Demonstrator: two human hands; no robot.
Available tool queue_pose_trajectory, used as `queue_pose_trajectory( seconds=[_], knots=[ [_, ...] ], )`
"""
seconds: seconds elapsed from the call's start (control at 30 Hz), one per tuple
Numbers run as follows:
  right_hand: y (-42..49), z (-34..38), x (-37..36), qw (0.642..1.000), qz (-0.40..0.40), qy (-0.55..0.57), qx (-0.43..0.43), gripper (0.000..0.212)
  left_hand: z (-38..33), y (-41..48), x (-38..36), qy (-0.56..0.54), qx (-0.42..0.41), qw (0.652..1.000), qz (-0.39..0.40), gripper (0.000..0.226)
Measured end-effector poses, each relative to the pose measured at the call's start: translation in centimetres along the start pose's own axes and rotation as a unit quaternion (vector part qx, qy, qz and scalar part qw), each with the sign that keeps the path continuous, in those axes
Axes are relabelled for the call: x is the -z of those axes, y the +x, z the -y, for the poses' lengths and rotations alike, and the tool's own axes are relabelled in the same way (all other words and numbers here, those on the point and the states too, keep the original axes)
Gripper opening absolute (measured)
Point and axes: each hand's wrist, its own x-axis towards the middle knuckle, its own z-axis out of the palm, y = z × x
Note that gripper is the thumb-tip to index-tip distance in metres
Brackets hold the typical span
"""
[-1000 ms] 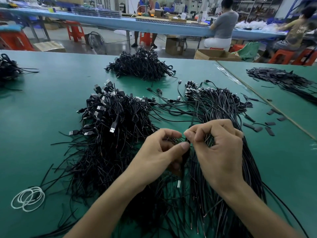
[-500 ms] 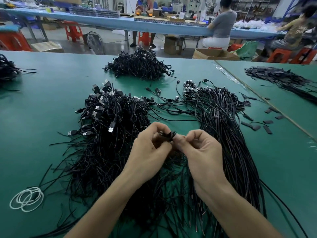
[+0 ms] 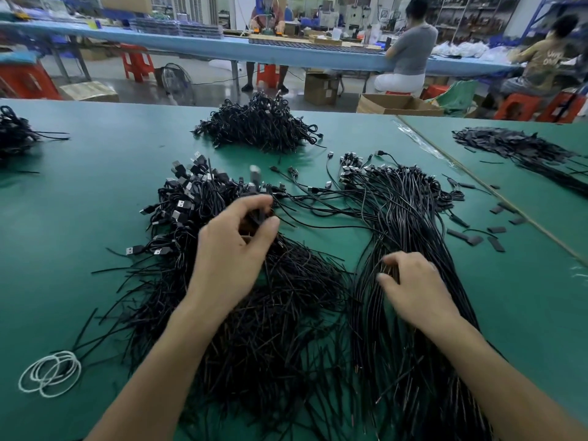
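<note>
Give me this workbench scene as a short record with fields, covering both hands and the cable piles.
Surface: green table
Left hand: pinches a thin black cable over the tangled pile of black USB cables
Right hand: fingertips on the straighter bundle of black cables; grip unclear
Near left: white cord loops
Right side: small flat black pieces

Tangled cable heap (image 3: 197, 249) left of straight cable bundle (image 3: 410, 237), on table (image 3: 63, 218).
</note>
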Motion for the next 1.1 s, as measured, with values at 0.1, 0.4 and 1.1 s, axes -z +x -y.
queue_pose_trajectory(
  seconds=[0.1, 0.4, 1.1],
  knots=[
    [0.8, -2.3, -1.2, 0.994, 0.021, -0.084, -0.072, 0.040, 0.9, 2.3, 0.8, 0.126, 0.013, 0.992, -0.024, 0.044],
    [1.4, -3.0, -1.4, 0.994, -0.047, 0.022, -0.092, 0.040, 2.8, 5.9, -0.3, 0.338, 0.085, 0.936, 0.052, 0.065],
    [-5.3, 7.5, 1.8, 0.908, 0.236, 0.242, 0.249, 0.027, 4.5, 10.0, -1.1, 0.442, -0.002, 0.897, 0.013, 0.061]
  ],
)
